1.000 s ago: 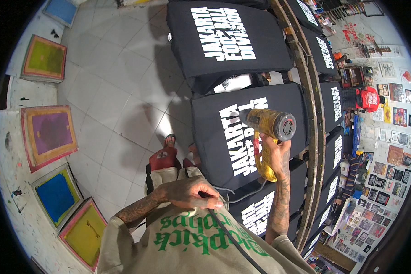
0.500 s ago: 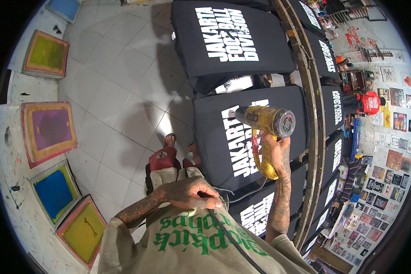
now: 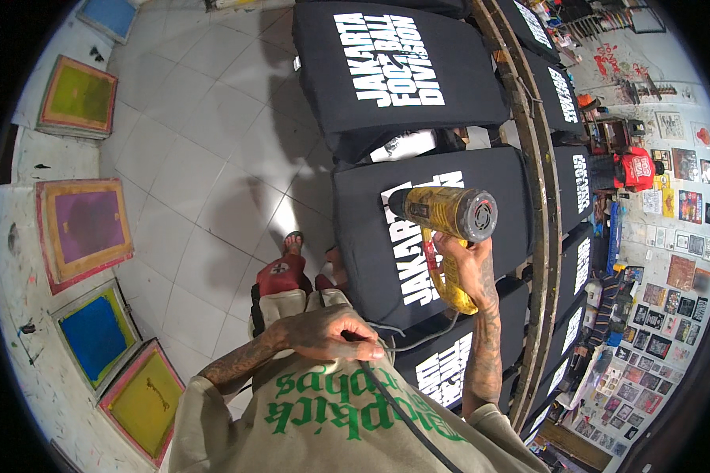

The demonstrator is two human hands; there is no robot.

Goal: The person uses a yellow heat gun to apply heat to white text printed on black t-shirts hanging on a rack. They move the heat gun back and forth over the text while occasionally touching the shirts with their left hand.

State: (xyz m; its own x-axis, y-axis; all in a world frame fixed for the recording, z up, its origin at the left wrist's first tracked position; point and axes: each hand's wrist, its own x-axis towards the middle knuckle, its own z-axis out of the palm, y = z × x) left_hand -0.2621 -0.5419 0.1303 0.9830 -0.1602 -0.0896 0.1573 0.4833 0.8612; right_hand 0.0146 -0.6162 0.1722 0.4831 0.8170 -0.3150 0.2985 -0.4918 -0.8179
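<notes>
A yellow heat gun (image 3: 443,211) with a dark nozzle is gripped by its handle in my right hand (image 3: 469,272). It hovers over a black T-shirt (image 3: 481,173) with white block lettering, laid flat on a printing board, and its nozzle points left over the print. My left hand (image 3: 335,333) is closed in front of my belly, holding the grey power cord (image 3: 418,344), which runs up to the base of the heat gun's handle. A darker length of cord (image 3: 394,406) hangs down across my shirt from that hand.
More printed black shirts (image 3: 402,63) lie on boards ahead and nearer me. A wooden rail (image 3: 540,189) divides them from another row (image 3: 564,98). Framed screens (image 3: 83,225) lean along the left wall. People in a red shirt (image 3: 637,169) and a striped top (image 3: 603,307) are at the right.
My right hand has shifted the heat gun slightly left, its nozzle now farther over the print's left edge. My left hand stays in place on the cord.
</notes>
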